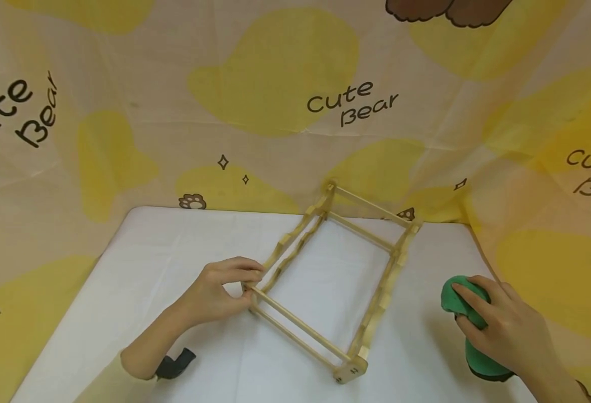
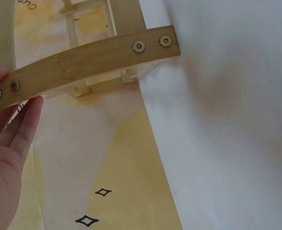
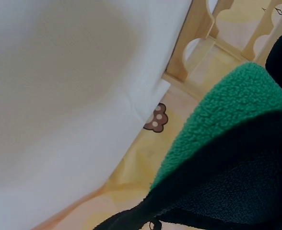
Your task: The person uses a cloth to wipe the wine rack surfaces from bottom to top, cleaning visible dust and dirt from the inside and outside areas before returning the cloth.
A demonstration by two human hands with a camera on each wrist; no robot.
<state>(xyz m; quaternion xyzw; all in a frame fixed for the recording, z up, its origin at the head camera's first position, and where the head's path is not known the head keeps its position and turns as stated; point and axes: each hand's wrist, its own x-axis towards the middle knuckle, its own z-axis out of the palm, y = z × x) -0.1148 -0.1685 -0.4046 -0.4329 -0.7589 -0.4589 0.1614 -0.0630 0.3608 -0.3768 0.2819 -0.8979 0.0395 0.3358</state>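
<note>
A light wooden rack [image 1: 320, 341] with round crossbars and wavy, notched side rails stands slanted across the white table. My left hand [image 1: 220, 291] grips its near left corner between thumb and fingers. In the left wrist view the fingers [image 2: 28, 122] lie under a bolted end piece [image 2: 83, 62], thumb on top. Bunched in my right hand [image 1: 512, 327] is a green fleecy cloth [image 1: 484, 361] with a dark edging, held over the table's right side and apart from the rack. Up close, the right wrist view has the cloth [image 3: 227, 115] with its dark side folded below.
The white table [image 1: 174, 240] backs onto a yellow-patterned "Cute Bear" curtain [image 1: 275, 67], which also hangs along both sides. Close beside my left wrist is a black curved piece [image 1: 177, 364]. The rack's far end reaches the table's back edge.
</note>
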